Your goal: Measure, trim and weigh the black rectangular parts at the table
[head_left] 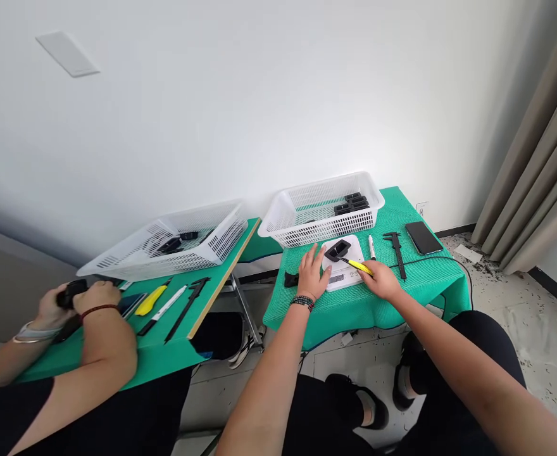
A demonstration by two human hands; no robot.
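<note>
On the small table a white digital scale (357, 248) carries a black, frame-like plastic part (340, 247). My right hand (383, 280) is closed around a yellow-handled knife (360, 266), whose dark tip reaches to the black part's lower edge; I cannot tell whether it touches. My left hand (311, 272) lies at the scale's left edge with fingers spread, next to the part and holding nothing. Partly hidden left of that hand is another small black piece (290, 279). Just right of the scale lies a white marker (372, 247).
Behind the scale, a white basket (326, 225) holds several black parts. Black calipers (396, 253) and a phone (423, 238) lie to the right, near a cable. At the left table, a co-worker's hands (99, 296) hold a black part near another basket (183, 258).
</note>
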